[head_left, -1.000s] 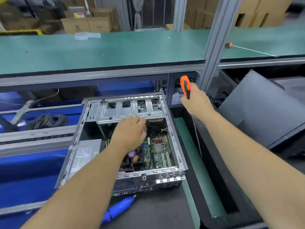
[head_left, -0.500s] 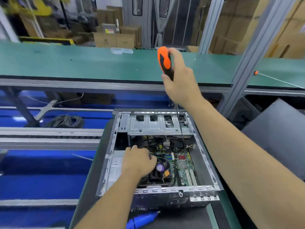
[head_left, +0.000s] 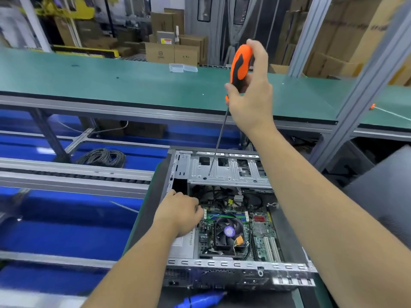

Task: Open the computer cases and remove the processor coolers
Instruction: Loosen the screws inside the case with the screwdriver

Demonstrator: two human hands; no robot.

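Cooler [head_left: 229, 235] sits exposed in the open case [head_left: 222, 263]; your right hand [head_left: 250, 101] grips the screwdriver [head_left: 240, 63] above it, while your left hand [head_left: 179, 215], fingers curled, braces just beside.

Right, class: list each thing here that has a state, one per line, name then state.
Case: open, side panel off.
Cooler: in place on the board.
Screwdriver: held raised, tip down over the drive cage.
Right hand: grips the screwdriver.
Left hand: inside the case, fingers curled.

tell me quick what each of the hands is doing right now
Left hand: inside the open computer case, grip cannot be told.
Right hand: holding the orange screwdriver.
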